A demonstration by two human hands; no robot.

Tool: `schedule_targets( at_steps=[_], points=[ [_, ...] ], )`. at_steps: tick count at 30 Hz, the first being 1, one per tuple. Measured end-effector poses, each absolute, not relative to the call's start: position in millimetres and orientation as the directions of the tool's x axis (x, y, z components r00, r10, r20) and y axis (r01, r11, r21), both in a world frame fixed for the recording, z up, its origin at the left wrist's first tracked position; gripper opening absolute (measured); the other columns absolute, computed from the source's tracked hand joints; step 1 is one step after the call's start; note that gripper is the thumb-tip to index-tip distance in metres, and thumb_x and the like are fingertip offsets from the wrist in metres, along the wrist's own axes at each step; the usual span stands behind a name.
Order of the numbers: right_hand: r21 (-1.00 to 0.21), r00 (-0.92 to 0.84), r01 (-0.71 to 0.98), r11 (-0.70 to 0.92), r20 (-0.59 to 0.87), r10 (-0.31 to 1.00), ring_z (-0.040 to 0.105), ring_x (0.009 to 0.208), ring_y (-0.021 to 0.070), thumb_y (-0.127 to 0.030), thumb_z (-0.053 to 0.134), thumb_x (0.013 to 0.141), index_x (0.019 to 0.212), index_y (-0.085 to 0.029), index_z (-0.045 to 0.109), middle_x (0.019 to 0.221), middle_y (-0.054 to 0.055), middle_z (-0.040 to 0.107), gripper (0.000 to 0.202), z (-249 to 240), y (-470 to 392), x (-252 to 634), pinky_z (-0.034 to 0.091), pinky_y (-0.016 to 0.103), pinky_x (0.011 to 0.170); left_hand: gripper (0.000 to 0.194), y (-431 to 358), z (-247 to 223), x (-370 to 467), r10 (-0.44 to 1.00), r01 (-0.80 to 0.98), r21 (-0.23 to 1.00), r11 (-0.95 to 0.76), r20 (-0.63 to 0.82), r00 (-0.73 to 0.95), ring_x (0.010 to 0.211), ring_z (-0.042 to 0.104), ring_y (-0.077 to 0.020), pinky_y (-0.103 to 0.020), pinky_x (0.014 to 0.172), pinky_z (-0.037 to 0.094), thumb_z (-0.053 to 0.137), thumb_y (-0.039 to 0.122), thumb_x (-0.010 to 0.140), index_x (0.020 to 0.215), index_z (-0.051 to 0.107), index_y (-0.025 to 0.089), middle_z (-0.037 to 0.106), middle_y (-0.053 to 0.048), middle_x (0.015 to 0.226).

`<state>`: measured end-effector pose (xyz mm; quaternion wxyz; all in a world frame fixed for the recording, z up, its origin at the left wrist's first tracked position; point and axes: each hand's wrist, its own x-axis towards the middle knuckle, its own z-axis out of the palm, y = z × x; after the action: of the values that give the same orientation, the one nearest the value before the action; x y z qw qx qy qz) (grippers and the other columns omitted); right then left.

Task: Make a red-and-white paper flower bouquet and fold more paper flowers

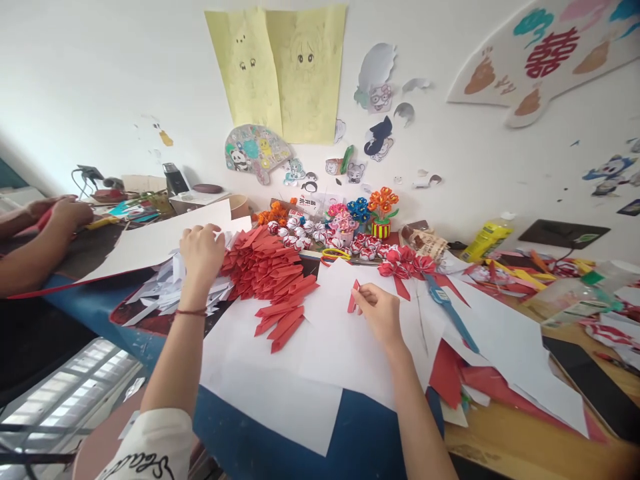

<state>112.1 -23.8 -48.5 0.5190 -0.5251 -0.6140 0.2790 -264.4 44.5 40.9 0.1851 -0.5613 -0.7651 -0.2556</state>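
1. One red strip (352,301) is the piece to watch here, up in the right hand (381,311), just to the right of the red pile (265,267) and over a white sheet (340,353) on the desk (500,433).
2. Thumb and forefinger have it in a neat pinch, the other fingers curled in behind.
3. Over to the left hand (201,252): it's just left of the red pile, above the white strips (167,283), fingers bent, back of the hand up. Pinching one of those strips? Cannot tell; the fingertips are hidden.
4. The step in hand, as I read it: a single red piece singled out and steadied, with the other hand busy at the white ones.
5. The next move, I'd judge, calls for a light grip that spares the fold, plus fingertips fine enough to part one white strip from its neighbours.
6. Now look at the line of that held piece! Its long axis runs away from the person, nearly straight, the far end leaning slightly away from the red pile. Any pointed end is too small to make out.
7. At the pile's near edge, the loose ones lie slantwise, long axes running from near left to far right.
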Motion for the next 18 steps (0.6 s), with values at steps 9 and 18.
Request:
schedule_targets(
  at_steps=[9,18],
  points=[
    [-0.899,0.064,0.321,0.299,0.335,0.94,0.054,0.048,0.0118,-0.052,0.062,0.081,0.075,-0.018,0.064,0.066,0.002,0.063,0.034,-51,-23,112,0.044,0.023,0.046,0.032,65,28,-296,0.852,0.955,0.082,0.285,0.435,-0.292,0.094,0.054,-0.0325,-0.039,0.079,0.041,0.05,0.034,0.08,0.093,0.069,0.012,0.066,-0.018,0.096],
    [-0.884,0.067,0.356,0.302,0.346,0.936,0.054,0.05,0.0121,-0.049,0.062,0.083,0.077,-0.018,0.065,0.066,0.002,0.063,0.032,-53,-22,113,0.044,0.024,0.048,0.034,50,45,-269,0.766,0.951,0.089,0.297,0.572,-0.293,0.107,0.051,-0.0366,-0.045,0.086,0.04,0.04,0.035,0.091,0.095,0.063,0.01,0.063,-0.021,0.105]
  ],
)
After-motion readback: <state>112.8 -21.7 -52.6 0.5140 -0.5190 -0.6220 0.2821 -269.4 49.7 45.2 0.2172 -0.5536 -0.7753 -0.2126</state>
